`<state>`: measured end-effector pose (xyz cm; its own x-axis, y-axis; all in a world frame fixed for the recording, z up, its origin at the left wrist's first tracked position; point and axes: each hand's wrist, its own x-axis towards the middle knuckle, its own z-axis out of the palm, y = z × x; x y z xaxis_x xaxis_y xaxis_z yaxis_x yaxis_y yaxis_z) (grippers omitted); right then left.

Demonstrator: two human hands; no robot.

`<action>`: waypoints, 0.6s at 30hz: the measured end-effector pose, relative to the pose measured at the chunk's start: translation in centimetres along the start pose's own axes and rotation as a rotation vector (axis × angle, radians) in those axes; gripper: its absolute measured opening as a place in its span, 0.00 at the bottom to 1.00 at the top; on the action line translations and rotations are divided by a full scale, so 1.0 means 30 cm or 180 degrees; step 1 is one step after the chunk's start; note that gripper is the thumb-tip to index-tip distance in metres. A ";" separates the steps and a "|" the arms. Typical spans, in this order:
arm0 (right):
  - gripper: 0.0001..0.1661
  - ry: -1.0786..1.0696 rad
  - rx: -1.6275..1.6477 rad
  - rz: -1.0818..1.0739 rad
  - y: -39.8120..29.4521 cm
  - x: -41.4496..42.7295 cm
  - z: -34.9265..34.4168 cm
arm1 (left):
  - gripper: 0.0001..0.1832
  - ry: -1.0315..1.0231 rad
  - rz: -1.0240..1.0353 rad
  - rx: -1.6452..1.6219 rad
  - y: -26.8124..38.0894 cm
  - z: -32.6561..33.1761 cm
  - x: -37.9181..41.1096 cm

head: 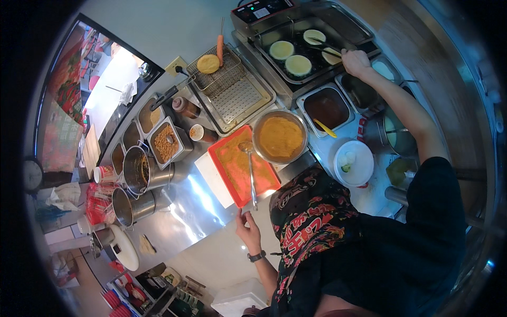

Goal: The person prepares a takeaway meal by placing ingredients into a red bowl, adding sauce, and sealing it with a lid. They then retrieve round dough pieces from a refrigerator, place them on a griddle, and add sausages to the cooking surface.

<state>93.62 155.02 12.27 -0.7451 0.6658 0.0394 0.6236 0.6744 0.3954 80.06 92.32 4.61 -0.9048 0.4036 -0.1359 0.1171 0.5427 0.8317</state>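
Observation:
In my right hand (355,62) are dark metal tongs (325,50), reaching over the deep fryer (273,81). Several pale, round, flat cakes (298,65) float in its dark oil, and the tongs' tips lie over the far ones. My left hand (248,230), a watch on its wrist, is just below the near corner of an orange tray (273,183); its fingers are apart and hold nothing, though a fingertip may touch the rim. Yellow-brown powder coats the tray. A long metal spoon (252,174) lies across it. Beside it stands a steel bowl (257,147) of similar powder (280,136).
Behind the tray, a perforated draining pan (233,111) carries a wire basket (202,81) with a golden cake (208,63) and a skewered sausage (220,49). Steel pots (158,174) and topping pans (184,146) line the left; a sauce pan (326,107) and white tub (353,174) stand right.

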 end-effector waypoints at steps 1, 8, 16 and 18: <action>0.12 0.0056 -0.0073 -0.0029 0.000 0.013 0.025 | 0.19 0.0020 0.0025 -0.0011 -0.002 0.008 -0.010; 0.13 -0.0006 -0.0017 0.0157 0.009 0.039 0.065 | 0.20 0.0000 0.0003 -0.0134 0.028 0.043 -0.035; 0.30 -0.0979 0.2911 0.1802 0.128 -0.005 -0.006 | 0.19 -0.0170 0.0102 -0.0174 0.035 0.067 -0.004; 0.29 -0.0940 0.2305 0.1724 0.158 -0.049 -0.033 | 0.19 -0.0267 0.0141 -0.0206 0.020 0.079 0.010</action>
<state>97.43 156.93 15.00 -0.2836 0.9329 -0.2220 0.9356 0.2184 -0.2774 80.83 94.51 3.79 -0.8615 0.4879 -0.1406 0.1271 0.4753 0.8706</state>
